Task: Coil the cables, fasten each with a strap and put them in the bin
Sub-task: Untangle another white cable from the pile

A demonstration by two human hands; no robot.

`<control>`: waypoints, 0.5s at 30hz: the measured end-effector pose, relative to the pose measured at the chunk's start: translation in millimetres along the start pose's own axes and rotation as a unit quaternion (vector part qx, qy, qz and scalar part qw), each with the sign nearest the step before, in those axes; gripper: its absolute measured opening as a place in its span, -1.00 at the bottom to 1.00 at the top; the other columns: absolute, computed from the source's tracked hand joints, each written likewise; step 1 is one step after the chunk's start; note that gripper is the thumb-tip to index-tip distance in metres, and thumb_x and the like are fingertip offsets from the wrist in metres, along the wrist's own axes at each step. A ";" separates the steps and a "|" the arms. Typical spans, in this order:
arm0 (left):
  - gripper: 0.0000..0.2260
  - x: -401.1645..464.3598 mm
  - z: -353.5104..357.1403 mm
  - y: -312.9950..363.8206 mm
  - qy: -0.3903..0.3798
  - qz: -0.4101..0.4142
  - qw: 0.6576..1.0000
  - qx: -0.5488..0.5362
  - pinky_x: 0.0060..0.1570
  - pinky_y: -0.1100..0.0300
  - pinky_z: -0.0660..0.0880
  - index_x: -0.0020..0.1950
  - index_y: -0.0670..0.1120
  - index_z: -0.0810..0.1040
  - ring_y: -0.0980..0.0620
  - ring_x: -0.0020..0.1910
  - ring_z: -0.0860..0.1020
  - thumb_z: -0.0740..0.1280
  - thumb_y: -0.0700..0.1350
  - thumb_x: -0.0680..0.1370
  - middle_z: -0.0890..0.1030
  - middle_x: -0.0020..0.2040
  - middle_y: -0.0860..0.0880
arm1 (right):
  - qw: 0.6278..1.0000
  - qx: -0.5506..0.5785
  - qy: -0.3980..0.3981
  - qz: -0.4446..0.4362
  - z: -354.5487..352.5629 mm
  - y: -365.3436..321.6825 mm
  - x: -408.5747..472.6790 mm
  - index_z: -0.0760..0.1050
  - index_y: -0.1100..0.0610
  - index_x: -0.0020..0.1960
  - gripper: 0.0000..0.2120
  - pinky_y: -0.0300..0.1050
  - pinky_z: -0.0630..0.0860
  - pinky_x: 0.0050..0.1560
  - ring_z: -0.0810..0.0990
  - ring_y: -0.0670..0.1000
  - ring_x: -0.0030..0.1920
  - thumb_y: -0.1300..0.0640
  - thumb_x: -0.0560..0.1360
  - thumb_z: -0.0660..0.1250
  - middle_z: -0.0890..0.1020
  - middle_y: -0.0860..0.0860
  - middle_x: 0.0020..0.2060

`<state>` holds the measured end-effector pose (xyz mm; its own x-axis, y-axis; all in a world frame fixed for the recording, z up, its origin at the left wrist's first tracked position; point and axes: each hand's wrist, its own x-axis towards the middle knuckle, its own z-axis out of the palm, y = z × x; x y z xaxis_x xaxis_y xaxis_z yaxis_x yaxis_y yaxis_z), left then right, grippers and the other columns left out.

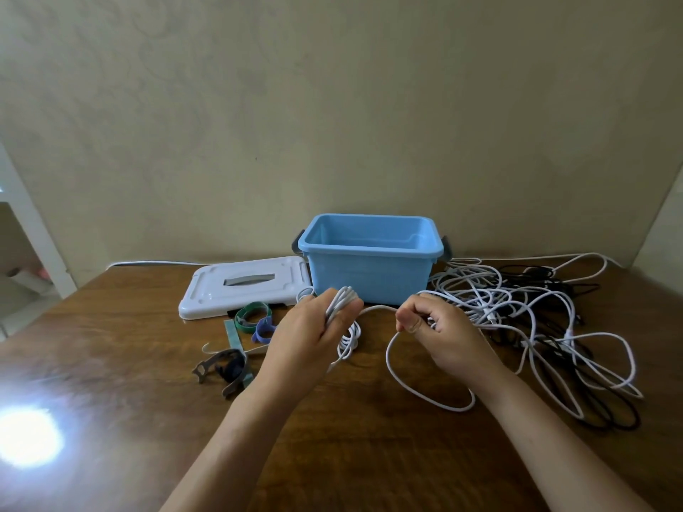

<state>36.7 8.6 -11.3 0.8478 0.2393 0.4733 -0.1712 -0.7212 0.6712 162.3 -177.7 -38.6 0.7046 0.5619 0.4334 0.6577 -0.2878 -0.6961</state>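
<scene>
My left hand [314, 327] grips a coil of white cable [345, 336] in front of the blue bin [369, 279]; several loops hang below the fingers. The same cable runs right to my right hand [432, 328], which pinches it, then drops in a loose loop [428, 393] on the table. A tangle of white and black cables [536, 319] lies to the right of the bin. Straps lie left of my left hand: a green one [251, 315], a purple one [264, 330], and grey ones [221, 367]. The bin stands open and looks empty.
The bin's white lid [240, 290] lies flat to the left of the bin. The wooden table [111, 345] ends at a wall behind the bin. A bright glare spot [26, 437] sits at the table's near left.
</scene>
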 end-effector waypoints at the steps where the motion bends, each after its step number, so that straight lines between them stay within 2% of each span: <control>1: -0.60 0.4 0.8 -0.9 -0.002 0.001 1.000 0.010 -0.20 -0.09 0.52 -0.16 0.03 0.53 0.07 -0.24 0.53 0.09 0.28 0.59 0.57 -0.27 0.04 | 1.000 -0.003 -0.001 -0.002 1.2 -0.1 0.2 0.55 -0.12 -0.19 -0.54 0.09 0.53 0.00 0.57 -0.06 -0.11 -0.44 0.53 0.13 0.57 -0.10 -0.20; 4: -0.69 1.3 5.4 -5.0 -0.012 -0.001 1.000 0.028 -0.23 0.05 0.45 -0.22 0.08 0.48 0.13 -0.20 0.48 0.14 0.18 0.64 0.52 -0.27 0.09 | 1.000 -0.009 0.000 0.003 3.6 -1.2 1.2 0.56 -0.10 -0.21 -0.60 0.08 0.52 -0.02 0.54 -0.08 -0.15 -0.35 0.55 0.17 0.55 -0.10 -0.22; 7: -0.69 1.0 8.8 -5.0 -0.022 -0.004 0.999 0.042 -0.23 0.16 0.34 -0.22 0.09 0.44 0.15 -0.18 0.44 0.13 0.18 0.64 0.49 -0.25 0.10 | 1.000 -0.022 -0.008 0.007 3.7 -0.3 1.1 0.57 -0.11 -0.20 -0.61 0.04 0.52 -0.01 0.54 -0.09 -0.14 -0.34 0.55 0.17 0.57 -0.10 -0.21; 10: -0.68 0.8 8.3 -4.3 -0.038 -0.031 0.999 0.007 -0.27 0.12 0.41 -0.20 0.06 0.44 0.14 -0.32 0.47 0.12 0.22 0.61 0.50 -0.32 0.08 | 0.999 -0.038 -0.013 0.001 3.8 2.2 1.4 0.57 -0.12 -0.18 -0.60 0.02 0.51 -0.03 0.56 -0.07 -0.11 -0.36 0.56 0.15 0.58 -0.09 -0.20; 15: -0.55 4.4 3.2 -2.1 -0.045 -0.065 0.996 -0.028 -0.37 0.19 0.37 -0.25 -0.02 0.45 0.19 -0.47 0.40 0.11 0.34 0.49 0.45 -0.45 0.10 | 0.993 -0.110 -0.036 -0.014 -0.9 14.5 3.9 0.53 -0.13 -0.16 -0.52 -0.05 0.40 -0.07 0.51 -0.15 -0.10 -0.39 0.60 -0.01 0.54 -0.12 -0.21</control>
<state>42.4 9.2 -12.4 0.9060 0.2660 0.3291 -0.0835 -0.6501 0.7552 174.8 -180.4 -46.5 0.6698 0.6242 0.4021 0.7243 -0.4298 -0.5392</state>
